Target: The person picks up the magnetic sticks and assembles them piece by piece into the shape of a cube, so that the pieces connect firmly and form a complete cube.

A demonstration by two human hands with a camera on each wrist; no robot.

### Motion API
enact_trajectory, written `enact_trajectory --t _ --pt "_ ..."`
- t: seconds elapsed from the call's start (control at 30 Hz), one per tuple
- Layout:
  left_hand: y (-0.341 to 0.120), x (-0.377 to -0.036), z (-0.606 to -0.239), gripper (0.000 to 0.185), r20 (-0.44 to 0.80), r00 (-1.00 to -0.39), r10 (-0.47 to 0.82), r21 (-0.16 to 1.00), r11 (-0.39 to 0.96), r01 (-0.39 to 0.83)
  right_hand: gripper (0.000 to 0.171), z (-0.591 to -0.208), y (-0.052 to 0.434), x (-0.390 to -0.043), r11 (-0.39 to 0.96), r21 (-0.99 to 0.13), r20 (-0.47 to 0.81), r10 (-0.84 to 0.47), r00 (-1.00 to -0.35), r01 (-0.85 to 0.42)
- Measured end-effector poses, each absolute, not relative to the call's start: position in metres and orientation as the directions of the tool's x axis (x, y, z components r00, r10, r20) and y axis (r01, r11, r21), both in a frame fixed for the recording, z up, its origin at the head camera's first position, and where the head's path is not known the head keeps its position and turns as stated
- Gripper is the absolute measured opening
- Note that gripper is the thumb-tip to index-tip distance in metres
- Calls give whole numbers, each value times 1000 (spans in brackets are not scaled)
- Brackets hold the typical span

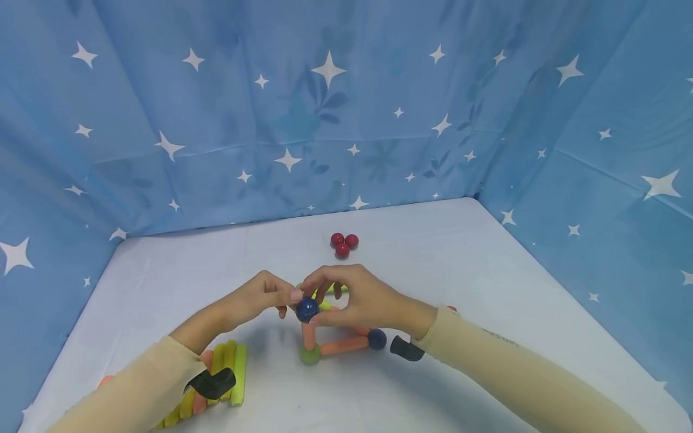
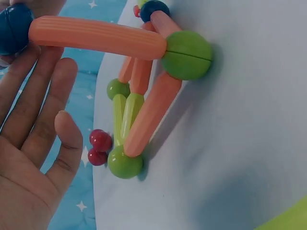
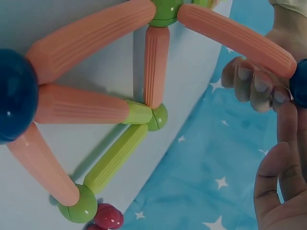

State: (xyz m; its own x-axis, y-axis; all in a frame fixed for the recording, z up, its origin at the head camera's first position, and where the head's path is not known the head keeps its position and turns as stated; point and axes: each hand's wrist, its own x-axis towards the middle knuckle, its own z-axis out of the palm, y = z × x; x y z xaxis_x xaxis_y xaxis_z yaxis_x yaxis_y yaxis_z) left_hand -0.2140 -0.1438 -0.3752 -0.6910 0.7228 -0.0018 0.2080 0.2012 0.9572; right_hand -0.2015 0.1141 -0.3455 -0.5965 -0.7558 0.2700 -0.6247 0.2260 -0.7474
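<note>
From the head view, both hands met above the stick-and-ball frame (image 1: 330, 334) on the worktop (image 1: 465, 270): the left hand (image 1: 258, 299) and the right hand (image 1: 360, 299) both pinched at the dark blue ball (image 1: 307, 309) that sat on top of an upright orange stick (image 1: 308, 334). In the left wrist view, the orange stick (image 2: 98, 37) ran with its long axis from the blue ball (image 2: 14, 28) to a green ball (image 2: 188, 54), and the left hand's fingers (image 2: 41, 103) lay rather straight below it. In the right wrist view, the same stick (image 3: 237, 37) ended at the fingertips (image 3: 256, 86), probably touching the ball.
</note>
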Motion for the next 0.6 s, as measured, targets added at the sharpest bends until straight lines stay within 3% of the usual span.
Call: enact_trajectory --t 0.17,0.27,0.33,0.43,0.5,0.53,0.57,0.6 --pt "-142 -216 -370 22 -39 -691 722 953 234 190 43 -349 113 -201 220 -702 344 -728 -593 -678" --pt "-142 -218 -369 20 -40 -676 736 956 224 188 25 -352 111 -196 175 -602 517 -658 -547 -779" --pt "-142 -219 -368 20 -39 -667 744 960 213 182 18 -355 109 -190 116 -465 661 -614 -431 -878" --pt "-140 -219 -367 23 -37 -657 753 966 197 171 27 -362 102 -176 14 -128 779 -617 -110 -992" --pt "-140 -219 -366 24 -32 -656 754 967 191 171 32 -366 95 -161 -53 43 691 -720 68 -998" --pt "-139 -219 -366 25 -29 -655 755 967 187 173 29 -368 90 -152 -73 106 596 -794 122 -992" --pt "-139 -219 -365 25 -26 -655 755 967 185 175 28 -371 85 -143 -96 127 478 -866 146 -987" --pt "-139 -219 -365 25 -25 -656 754 967 184 175 25 -373 80 -135 -93 116 340 -932 128 -989"
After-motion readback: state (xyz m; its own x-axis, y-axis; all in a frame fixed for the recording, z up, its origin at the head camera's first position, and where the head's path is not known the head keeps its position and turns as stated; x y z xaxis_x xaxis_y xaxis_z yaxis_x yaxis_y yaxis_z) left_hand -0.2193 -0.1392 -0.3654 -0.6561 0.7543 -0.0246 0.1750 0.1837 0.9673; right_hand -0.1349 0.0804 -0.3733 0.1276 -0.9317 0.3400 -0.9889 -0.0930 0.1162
